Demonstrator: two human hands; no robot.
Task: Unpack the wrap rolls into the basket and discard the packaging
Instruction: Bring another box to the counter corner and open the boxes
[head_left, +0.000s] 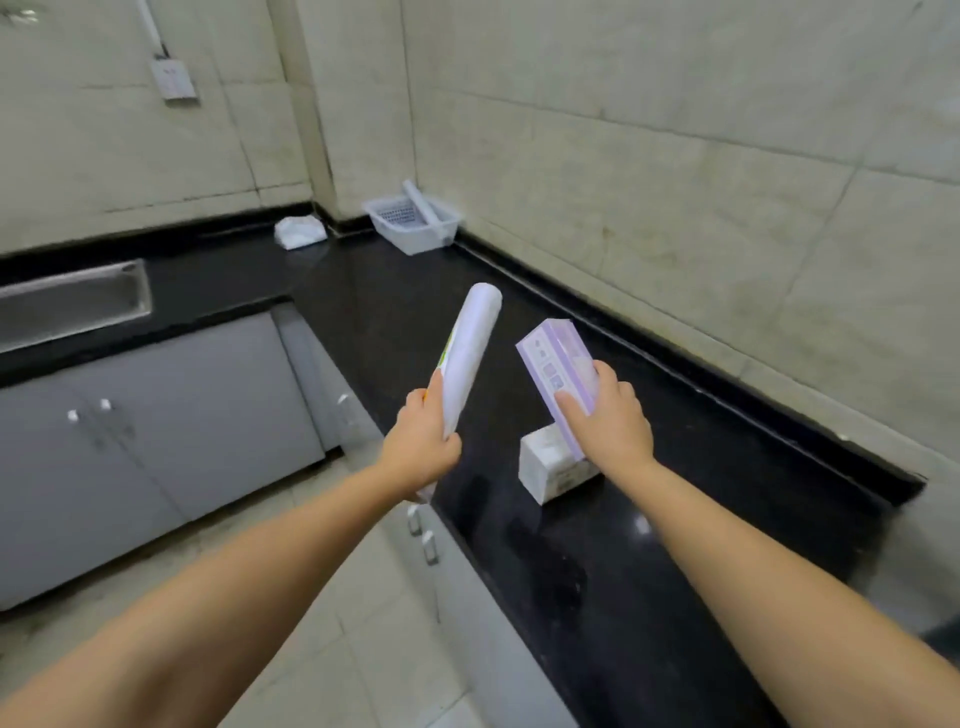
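My left hand grips a white wrap roll near its lower end; the roll points up and away, over the counter's edge. My right hand holds a long purple box, tilted, above the black counter. A white box stands on the counter just below the purple one. Far off in the corner sits a white basket, with another white roll leaning in it and sticking out over its rim.
A crumpled white bag lies on the counter left of the basket. A steel sink is set in the counter at the left. Grey cabinet doors run below. Tiled walls close the corner.
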